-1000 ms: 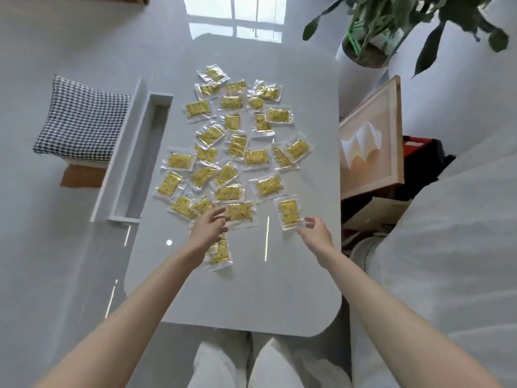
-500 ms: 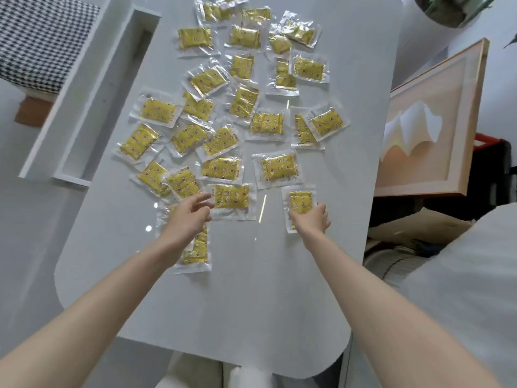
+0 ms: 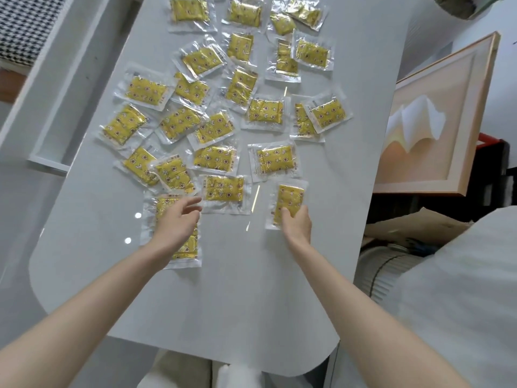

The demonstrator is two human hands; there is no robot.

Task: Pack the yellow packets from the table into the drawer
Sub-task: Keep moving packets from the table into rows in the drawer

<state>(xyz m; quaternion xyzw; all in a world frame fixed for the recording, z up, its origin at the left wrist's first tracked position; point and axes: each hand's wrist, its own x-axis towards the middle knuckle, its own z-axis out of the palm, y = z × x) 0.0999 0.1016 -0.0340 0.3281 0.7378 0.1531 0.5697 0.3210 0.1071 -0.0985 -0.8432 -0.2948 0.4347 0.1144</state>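
Gathering step; yellow packets [image 3: 265, 113] strewn over worktop [image 3: 223, 303], drawer [image 3: 49, 161] open at its left; right grip [image 3: 297, 224] on nearest packet [image 3: 289, 197], pinching or pressing I cannot tell; left grip [image 3: 176, 222] wide, fingers relaxed; next likely needs a firm pinch, then carrying left

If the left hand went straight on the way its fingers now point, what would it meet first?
Probably the yellow packet lying just ahead of the left hand. Its fingertips seem almost at the packet's near edge, though their height above the table is unclear.
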